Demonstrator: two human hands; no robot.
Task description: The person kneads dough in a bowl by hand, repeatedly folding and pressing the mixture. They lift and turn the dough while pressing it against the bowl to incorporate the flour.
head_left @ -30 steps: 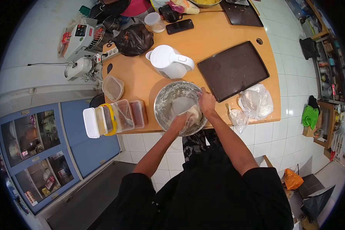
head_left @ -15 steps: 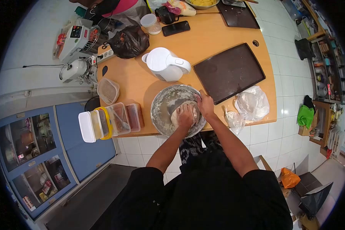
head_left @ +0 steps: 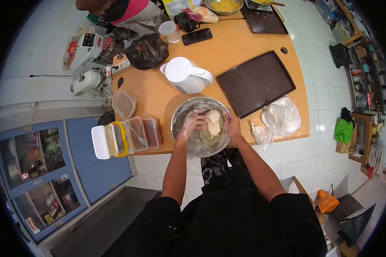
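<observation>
A metal bowl (head_left: 180, 143) with floury smears inside stands at the table's near edge. In it lies a lump of pale dough (head_left: 213, 122). My left hand (head_left: 193, 123) is inside the bowl at the dough's left side, its fingers spread and dusted with flour. On the bowl's right rim, my right hand (head_left: 232, 124) is closed around the edge. A white pitcher (head_left: 182, 75) stands just beyond the bowl, and a dark baking tray (head_left: 257, 83) lies to the right.
Plastic bags (head_left: 281, 118) lie right of the bowl. Left are stacked containers (head_left: 135, 133) and an open tub (head_left: 124, 105). Farther back are a black bag (head_left: 148, 51), a jar (head_left: 170, 32), a phone (head_left: 197, 37) and another person (head_left: 133, 15).
My left hand has moved left off the top of the dough and its fingers have spread. More of the dough shows. The other person has come further into view.
</observation>
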